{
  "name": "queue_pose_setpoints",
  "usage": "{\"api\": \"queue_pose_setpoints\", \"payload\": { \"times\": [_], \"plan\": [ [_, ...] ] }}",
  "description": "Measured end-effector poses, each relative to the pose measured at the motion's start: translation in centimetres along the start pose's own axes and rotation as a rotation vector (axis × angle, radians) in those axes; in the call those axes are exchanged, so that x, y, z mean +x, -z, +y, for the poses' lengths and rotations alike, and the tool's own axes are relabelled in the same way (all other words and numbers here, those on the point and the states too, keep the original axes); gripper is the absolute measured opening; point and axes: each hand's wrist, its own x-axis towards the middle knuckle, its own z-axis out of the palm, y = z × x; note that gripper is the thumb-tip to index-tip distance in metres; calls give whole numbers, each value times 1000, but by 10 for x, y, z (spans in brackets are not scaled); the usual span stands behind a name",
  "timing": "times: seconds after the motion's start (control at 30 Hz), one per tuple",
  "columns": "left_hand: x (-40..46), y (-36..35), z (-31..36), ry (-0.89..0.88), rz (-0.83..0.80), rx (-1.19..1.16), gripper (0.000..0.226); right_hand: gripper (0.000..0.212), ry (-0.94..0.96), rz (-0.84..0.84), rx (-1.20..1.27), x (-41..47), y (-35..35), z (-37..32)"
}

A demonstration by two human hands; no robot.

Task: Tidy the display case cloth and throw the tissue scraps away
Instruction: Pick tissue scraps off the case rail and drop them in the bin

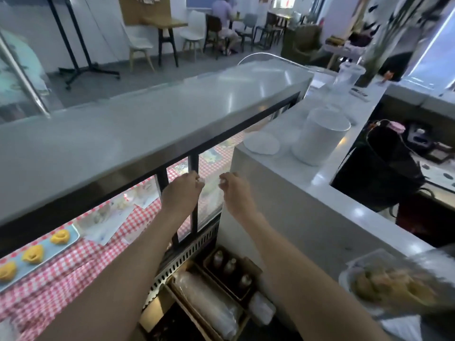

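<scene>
A red-and-white checked cloth [61,274] lines the display case [123,134] and lies rumpled near the front edge. White paper sheets [108,222] and a blue tray of yellow pastries [37,257] rest on it. My left hand [182,190] reaches in at the case's black door frame [194,163], its fingers pinched on a small white tissue scrap [201,181]. My right hand [235,190] is a little to the right of it, its fingers pinched on another white scrap [222,183]. The two hands are close together but apart.
A white counter [307,193] stands on the right with a stack of plates [320,136] and a single plate [262,145]. A black-lined bin [384,168] sits behind it. Crates with bottles [231,269] lie below the case. A tray of food [394,289] sits bottom right.
</scene>
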Motion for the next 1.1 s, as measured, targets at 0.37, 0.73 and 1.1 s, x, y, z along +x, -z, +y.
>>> {"api": "queue_pose_setpoints", "payload": {
  "times": [0.37, 0.73, 1.1],
  "plan": [
    [80, 52, 84, -314, 52, -26, 35, 20, -89, 319, -59, 45, 105, -18],
    [151, 44, 223, -405, 44, -256, 29, 20, -129, 596, -137, 102, 224, 28],
    [181, -24, 296, -502, -90, -310, 28, 22, -312, 618, -201, 109, 256, 100]
  ]
}}
